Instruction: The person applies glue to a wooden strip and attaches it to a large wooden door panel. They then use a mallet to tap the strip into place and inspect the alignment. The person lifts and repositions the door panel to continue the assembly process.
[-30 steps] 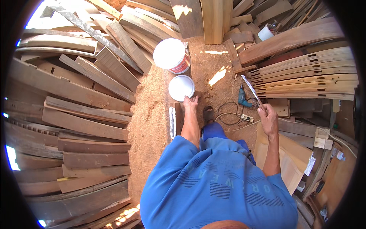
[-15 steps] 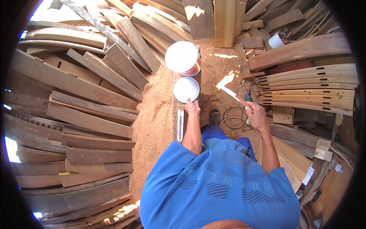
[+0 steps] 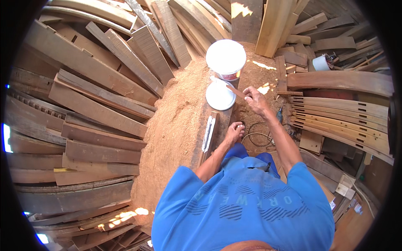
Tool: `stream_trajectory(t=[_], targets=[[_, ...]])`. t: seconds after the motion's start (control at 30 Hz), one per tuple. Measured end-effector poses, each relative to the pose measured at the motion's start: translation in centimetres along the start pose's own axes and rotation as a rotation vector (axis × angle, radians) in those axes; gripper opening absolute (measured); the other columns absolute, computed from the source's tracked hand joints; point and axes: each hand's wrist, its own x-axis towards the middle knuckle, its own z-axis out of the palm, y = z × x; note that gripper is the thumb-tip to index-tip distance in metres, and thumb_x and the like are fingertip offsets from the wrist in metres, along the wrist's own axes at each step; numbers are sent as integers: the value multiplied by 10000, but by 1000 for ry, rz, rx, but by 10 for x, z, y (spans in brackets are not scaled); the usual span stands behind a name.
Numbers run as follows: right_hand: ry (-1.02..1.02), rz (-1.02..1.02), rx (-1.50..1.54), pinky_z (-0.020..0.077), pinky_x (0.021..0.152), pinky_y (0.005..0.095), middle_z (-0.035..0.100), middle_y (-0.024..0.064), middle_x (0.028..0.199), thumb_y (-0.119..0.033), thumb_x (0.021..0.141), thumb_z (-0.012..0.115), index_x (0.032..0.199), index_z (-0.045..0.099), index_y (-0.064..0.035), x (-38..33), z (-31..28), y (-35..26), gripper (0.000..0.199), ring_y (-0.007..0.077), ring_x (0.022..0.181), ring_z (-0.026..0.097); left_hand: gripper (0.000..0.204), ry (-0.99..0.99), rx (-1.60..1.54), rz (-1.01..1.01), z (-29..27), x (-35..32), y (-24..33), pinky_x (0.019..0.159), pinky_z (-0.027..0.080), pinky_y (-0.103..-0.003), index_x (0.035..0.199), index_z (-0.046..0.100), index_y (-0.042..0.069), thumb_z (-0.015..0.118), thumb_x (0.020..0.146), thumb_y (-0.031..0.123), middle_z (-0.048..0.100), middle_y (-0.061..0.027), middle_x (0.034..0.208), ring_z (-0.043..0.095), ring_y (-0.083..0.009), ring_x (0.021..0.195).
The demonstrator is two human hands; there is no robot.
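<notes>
My right hand [image 3: 256, 100] grips a flat wooden stick [image 3: 237, 92], whose far end is coated white. That end lies over the small round white tub [image 3: 220, 96]; I cannot tell whether it touches the white inside. My left hand [image 3: 234, 133] is curled near my knees, apart from the tub, with white on its fingertips; what it may hold is hidden. Just left of it, a narrow piece of wood [image 3: 208, 134] with a white-smeared face lies on the plank. Right behind the tub stands a larger white bucket [image 3: 226, 57].
Sawdust [image 3: 167, 138] covers the ground around the plank [image 3: 222, 121]. Stacked boards [image 3: 100, 150] crowd the left. Slotted wooden pieces [image 3: 343, 117] lie at the right, near a dark blue power tool [image 3: 279, 113] and its looped cord [image 3: 251, 134].
My right hand has swung left and forward, bringing the stick's white end from over the sawdust to the small tub. My left hand has let go of the tub's rim and drawn back toward me.
</notes>
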Motion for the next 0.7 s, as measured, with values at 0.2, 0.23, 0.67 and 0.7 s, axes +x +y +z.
stream_trajectory(t=[0.2, 0.23, 0.67, 0.7], targets=[[-65, 174, 47, 484, 666, 303, 637, 51, 811, -62, 792, 584, 960, 598, 9, 32, 60, 85, 183, 138, 719, 587, 414, -47, 277, 11, -6, -25, -7, 817, 494, -285, 1298, 466, 12, 546, 960, 236, 613, -80, 1139, 587, -125, 914], [-60, 170, 6, 485, 664, 305, 644, 61, 808, -74, 787, 586, 955, 606, 12, 36, 65, 89, 190, 147, 711, 593, 412, -35, 289, -4, -7, -28, -8, 824, 492, -287, 1299, 466, 13, 539, 962, 238, 611, -79, 1145, 588, -128, 930], [28, 206, -220, 502, 840, 432, 666, 213, 992, -220, 801, 622, 991, 681, -28, -14, 37, 115, 277, 370, 960, 638, 390, -111, 548, 97, -16, 2, -32, 799, 513, -310, 1251, 515, 3, 607, 920, 189, 624, -127, 1097, 619, -188, 942], [3, 281, -128, 501, 828, 423, 668, 213, 987, -225, 792, 633, 966, 684, -25, -35, 22, 122, 270, 361, 949, 640, 429, -121, 650, 146, -1, -5, -11, 904, 484, -356, 1275, 493, -25, 606, 910, 170, 608, -182, 1164, 598, -262, 1057]])
